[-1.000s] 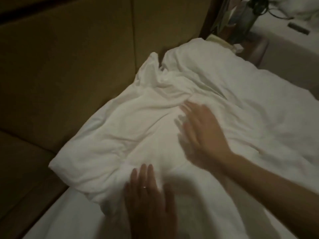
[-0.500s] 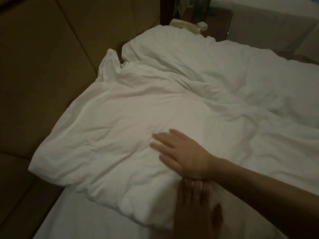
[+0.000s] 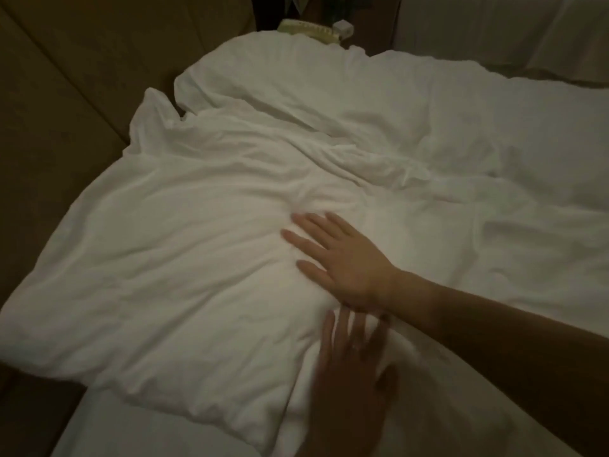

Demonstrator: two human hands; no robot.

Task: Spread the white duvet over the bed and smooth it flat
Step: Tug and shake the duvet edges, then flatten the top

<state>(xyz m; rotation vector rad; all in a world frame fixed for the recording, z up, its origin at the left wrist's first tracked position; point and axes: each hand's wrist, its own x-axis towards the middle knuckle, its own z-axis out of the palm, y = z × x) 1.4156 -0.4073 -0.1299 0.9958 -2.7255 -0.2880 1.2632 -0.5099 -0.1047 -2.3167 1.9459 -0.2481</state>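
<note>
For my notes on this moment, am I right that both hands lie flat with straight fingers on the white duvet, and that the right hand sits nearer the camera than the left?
Not quite. In the head view both hands do lie flat on the white duvet, but the left hand is nearer the camera; the right hand lies farther up the bed.

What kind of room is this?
Likely a bedroom, possibly a hotel room: a white duvet on a bed, a padded headboard, and a nightstand between it and a second bed.

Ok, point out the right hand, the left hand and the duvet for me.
right hand [image 3: 349, 262], head view, on the back of the hand, flat on the cloth.
left hand [image 3: 349, 384], head view, on the blurred back of the hand.
duvet [image 3: 171, 258], head view, on its smoother near-left part.
</note>
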